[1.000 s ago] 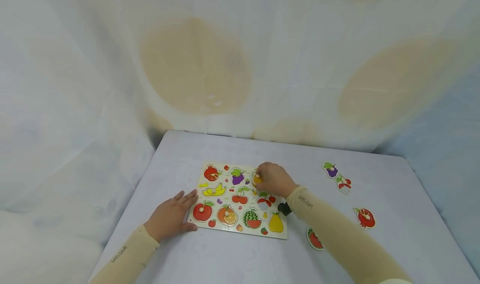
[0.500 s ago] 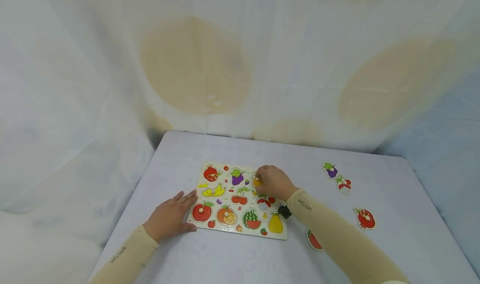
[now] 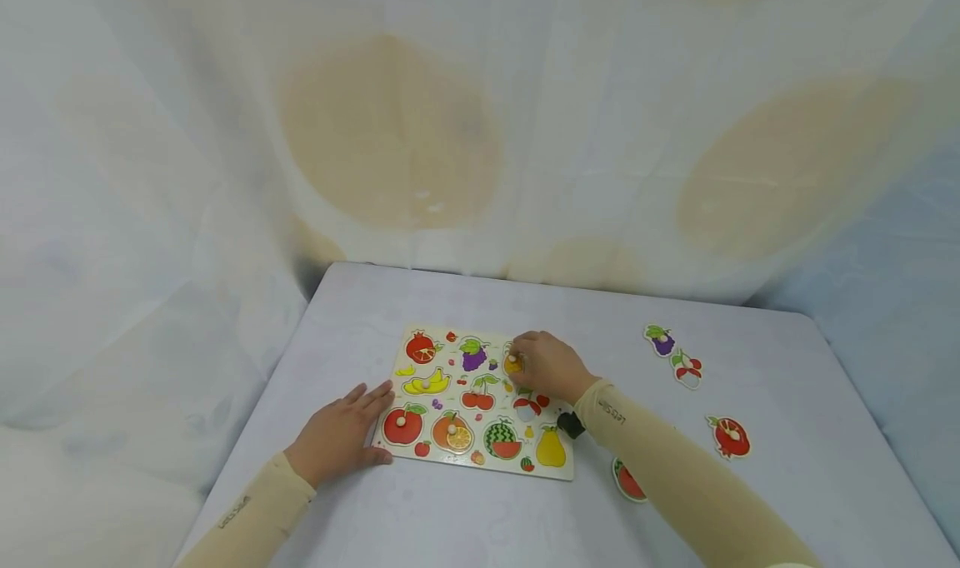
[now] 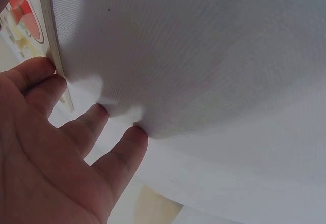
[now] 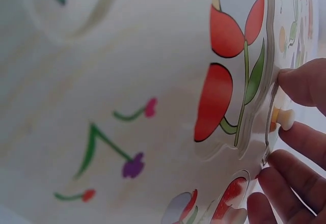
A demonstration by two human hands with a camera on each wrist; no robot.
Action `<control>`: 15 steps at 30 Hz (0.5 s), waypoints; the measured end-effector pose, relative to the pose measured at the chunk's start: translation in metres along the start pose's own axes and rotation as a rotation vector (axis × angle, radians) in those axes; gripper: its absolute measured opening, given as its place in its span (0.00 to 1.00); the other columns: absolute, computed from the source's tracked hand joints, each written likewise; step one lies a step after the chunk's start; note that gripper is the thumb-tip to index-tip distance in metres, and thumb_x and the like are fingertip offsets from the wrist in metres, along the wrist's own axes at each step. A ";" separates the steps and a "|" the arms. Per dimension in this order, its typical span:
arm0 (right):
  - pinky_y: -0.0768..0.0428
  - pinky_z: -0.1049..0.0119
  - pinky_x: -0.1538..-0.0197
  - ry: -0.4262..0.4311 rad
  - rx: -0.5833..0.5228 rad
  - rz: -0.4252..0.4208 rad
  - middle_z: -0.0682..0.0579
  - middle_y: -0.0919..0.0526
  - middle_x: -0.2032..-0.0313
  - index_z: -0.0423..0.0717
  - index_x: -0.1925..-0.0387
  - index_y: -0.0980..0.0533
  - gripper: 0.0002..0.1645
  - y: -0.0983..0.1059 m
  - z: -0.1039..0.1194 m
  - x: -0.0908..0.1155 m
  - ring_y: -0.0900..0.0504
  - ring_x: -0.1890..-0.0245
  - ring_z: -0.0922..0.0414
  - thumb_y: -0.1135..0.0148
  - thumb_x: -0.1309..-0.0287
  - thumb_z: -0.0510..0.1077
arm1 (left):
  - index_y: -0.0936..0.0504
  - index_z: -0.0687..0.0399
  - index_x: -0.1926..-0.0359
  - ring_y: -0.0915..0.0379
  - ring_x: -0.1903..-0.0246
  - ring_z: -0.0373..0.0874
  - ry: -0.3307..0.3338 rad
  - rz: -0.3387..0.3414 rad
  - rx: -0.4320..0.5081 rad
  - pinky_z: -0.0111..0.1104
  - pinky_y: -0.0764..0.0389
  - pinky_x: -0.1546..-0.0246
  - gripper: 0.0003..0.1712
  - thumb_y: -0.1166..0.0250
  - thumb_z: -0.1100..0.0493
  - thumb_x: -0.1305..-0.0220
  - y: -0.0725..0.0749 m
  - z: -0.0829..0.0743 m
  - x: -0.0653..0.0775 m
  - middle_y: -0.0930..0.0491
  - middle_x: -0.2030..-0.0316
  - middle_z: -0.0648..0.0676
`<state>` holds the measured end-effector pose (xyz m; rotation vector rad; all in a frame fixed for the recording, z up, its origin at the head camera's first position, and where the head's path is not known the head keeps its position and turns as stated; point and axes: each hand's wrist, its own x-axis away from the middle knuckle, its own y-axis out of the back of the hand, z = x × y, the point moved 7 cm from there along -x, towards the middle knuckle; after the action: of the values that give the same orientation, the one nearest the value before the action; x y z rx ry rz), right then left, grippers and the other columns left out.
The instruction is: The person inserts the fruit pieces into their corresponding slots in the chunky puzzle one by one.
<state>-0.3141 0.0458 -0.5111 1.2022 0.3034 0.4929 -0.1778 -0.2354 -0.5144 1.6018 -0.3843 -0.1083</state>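
A wooden fruit puzzle board (image 3: 501,465) lies on the table, with several knobbed pieces on it. Near its upper right corner my right hand (image 3: 551,366) pinches a yellow-orange puzzle piece (image 3: 513,364), low against the board. In the right wrist view, thumb and fingers close around this piece's pale knob (image 5: 286,119) and edge; what fruit it shows is partly hidden. My left hand (image 3: 341,435) rests flat at the board's left edge, fingers spread. Two of its fingertips touch the board's side (image 4: 55,46) in the left wrist view, while others press on the cloth.
Right of the board lie loose pieces: grapes (image 3: 661,341), a cherry-like piece (image 3: 687,369), a pomegranate (image 3: 731,436) and a watermelon slice (image 3: 627,478) partly under the right sleeve. A pale curtain (image 3: 480,135) hangs behind the table's far edge.
My right hand shifts very slightly and stays at the yellow-orange piece. The board slides a touch left and toward me; the left hand stays at its edge.
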 end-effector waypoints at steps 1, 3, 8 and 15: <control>0.22 0.54 0.41 0.004 -0.002 0.001 0.50 0.20 0.42 0.51 0.51 0.17 0.24 0.001 0.000 0.000 0.23 0.43 0.50 0.25 0.47 0.56 | 0.32 0.52 0.28 0.41 0.31 0.61 0.000 0.000 -0.001 0.52 0.29 0.38 0.56 0.24 0.33 0.53 0.000 0.000 0.000 0.38 0.27 0.50; 0.23 0.54 0.41 0.004 -0.003 0.007 0.50 0.21 0.42 0.51 0.50 0.17 0.24 0.001 0.001 0.001 0.23 0.42 0.50 0.25 0.47 0.56 | 0.31 0.53 0.28 0.41 0.31 0.62 -0.005 -0.002 0.000 0.52 0.29 0.38 0.55 0.24 0.34 0.53 0.001 -0.001 0.000 0.37 0.27 0.51; 0.23 0.54 0.40 0.000 0.016 0.029 0.50 0.21 0.41 0.51 0.49 0.17 0.24 0.001 0.002 0.000 0.24 0.41 0.51 0.26 0.46 0.56 | 0.31 0.54 0.28 0.41 0.31 0.62 -0.011 -0.004 0.004 0.52 0.29 0.38 0.55 0.23 0.35 0.53 0.003 -0.002 0.001 0.37 0.28 0.52; 0.25 0.55 0.38 0.007 0.016 0.025 0.50 0.22 0.40 0.50 0.48 0.17 0.25 0.004 0.002 0.001 0.25 0.40 0.51 0.27 0.45 0.55 | 0.31 0.54 0.28 0.41 0.31 0.62 -0.002 0.008 0.030 0.53 0.30 0.38 0.55 0.23 0.36 0.53 0.004 -0.002 0.001 0.36 0.28 0.52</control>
<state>-0.3131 0.0461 -0.5071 1.2208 0.2993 0.5170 -0.1775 -0.2342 -0.5103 1.6297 -0.3955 -0.0987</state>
